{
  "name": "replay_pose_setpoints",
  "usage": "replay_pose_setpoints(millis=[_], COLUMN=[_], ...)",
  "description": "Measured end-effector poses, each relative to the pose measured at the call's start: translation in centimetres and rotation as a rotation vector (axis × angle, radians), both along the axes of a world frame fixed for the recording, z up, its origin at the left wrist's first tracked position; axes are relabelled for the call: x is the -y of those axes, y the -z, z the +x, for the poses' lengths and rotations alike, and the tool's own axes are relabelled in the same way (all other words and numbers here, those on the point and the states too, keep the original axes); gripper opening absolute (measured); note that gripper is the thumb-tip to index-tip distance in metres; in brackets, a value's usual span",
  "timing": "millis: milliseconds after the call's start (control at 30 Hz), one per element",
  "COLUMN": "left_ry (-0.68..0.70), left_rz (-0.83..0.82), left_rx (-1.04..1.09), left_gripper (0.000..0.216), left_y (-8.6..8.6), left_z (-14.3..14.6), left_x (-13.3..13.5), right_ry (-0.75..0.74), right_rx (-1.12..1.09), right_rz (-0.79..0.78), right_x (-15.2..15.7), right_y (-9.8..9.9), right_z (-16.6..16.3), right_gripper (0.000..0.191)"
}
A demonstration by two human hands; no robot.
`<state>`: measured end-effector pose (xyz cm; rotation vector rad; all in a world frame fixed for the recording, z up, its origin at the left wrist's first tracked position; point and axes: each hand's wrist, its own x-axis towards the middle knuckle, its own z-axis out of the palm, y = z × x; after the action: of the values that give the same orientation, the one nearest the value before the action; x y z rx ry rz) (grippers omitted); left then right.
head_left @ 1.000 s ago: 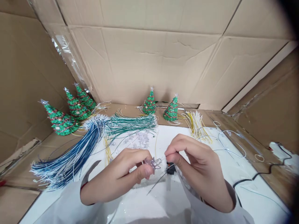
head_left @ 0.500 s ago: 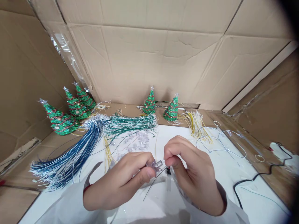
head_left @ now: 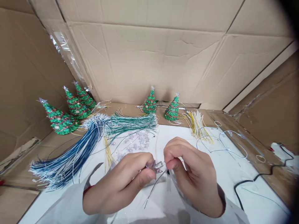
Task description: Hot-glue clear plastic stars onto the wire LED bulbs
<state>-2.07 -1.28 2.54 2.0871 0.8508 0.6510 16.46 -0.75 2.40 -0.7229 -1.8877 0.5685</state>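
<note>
STEP: your left hand (head_left: pixel 122 183) pinches a clear star (head_left: pixel 156 166), your right hand (head_left: pixel 192 174) pinches the thin wire (head_left: pixel 153 191) at its tip | NEXT: calls for steady, fine alignment

Hands (head_left: pixel 161 174) pinching clear star (head_left: pixel 156 165)

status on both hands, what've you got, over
Left hand pinching clear star. Right hand pinching its other end, thin wire trailing below. Nothing between the hands; blue wire bundle lies off left.
</note>
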Motion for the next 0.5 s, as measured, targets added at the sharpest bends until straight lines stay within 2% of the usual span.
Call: replay_pose_setpoints(millis=[500], left_ry=[0.018], left_rz=[0.056], left_rx=[-0.072], left_gripper=[0.025], left_y=[-0.32], left_z=[-0.22], left_x=[0.3], right_ry=[-0.047], right_rx=[0.016], right_rz=[-0.022], right_x=[0.03], right_y=[0.06], right_z=[0.13], right_gripper=[0.018])
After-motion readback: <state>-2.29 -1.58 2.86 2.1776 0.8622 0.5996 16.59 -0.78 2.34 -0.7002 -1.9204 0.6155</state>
